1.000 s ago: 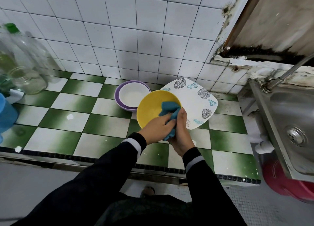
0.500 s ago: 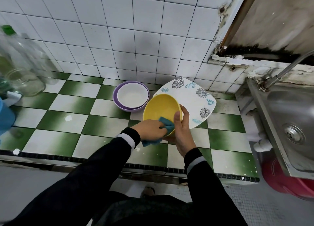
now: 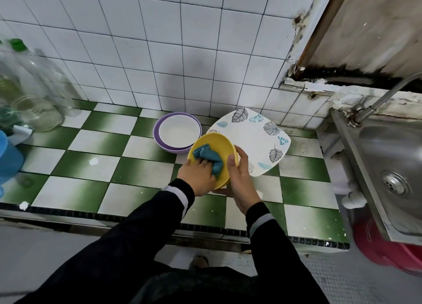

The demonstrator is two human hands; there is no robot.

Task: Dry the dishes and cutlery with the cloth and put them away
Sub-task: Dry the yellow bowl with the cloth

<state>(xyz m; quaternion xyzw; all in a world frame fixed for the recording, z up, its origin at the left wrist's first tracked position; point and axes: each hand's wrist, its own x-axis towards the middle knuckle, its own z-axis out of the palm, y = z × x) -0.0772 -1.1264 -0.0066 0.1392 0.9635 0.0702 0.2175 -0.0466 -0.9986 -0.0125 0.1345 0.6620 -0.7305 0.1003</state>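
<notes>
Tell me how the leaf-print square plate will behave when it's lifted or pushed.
The leaf-print plate is probably stiff: thin, flat, with an even, unbent edge. Its smooth face suggests it may be slippery. As it appears to lie flat on the smooth tiled counter, it would likely slide, not tip, when pushed.

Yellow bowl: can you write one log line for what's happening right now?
step: drying yellow bowl | left hand: holds blue cloth inside bowl | right hand: grips bowl rim | on counter: purple bowl, leaf plate

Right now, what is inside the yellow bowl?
A blue cloth, gripped by the left hand reaching in. The floor of the yellow bowl beneath them is covered.
</notes>
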